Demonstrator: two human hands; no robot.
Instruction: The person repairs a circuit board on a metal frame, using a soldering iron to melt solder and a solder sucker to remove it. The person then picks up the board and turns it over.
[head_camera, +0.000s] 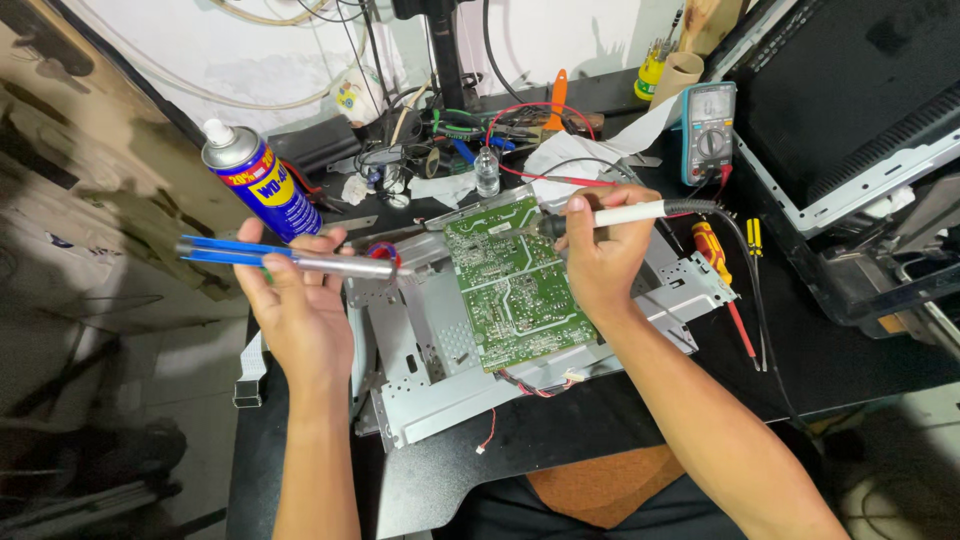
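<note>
Head cam, looking down at a cluttered black bench (850, 360). Green circuit board (515, 285) lies solder side up on a grey metal chassis (420, 350), right in the middle between both hands, slightly tilted. It looks like the board is already out of its housing and exposed for rework, so the teardown part seems done. As for the soldering itself, I can't tell from here which joints have been touched; too small to see. The board isn't refitted and a red-and-white lead dangles loose off its lower edge, so I'd judge there's plenty left.

Right hand (600, 262) is closed around a soldering iron (625, 214), white handle, held pen-style with the tip pointing left and sitting at the top edge of the board. Whether the tip actually touches, can't say. The wrist rests over the board's right side, forearm coming up from bottom right.

Left hand (300, 305) is raised off to the left of the chassis, palm up, fingers curled around a desoldering pump (290, 258), blue body with a silver barrel, held level with the nozzle pointing right toward the board but well short of it.

Around it: spray can (250, 178) standing just behind the left hand, multimeter (708, 130) at the back right, screwdrivers (725, 270) lying right of the chassis, monitor shell (850, 130) propped on the far right.
</note>
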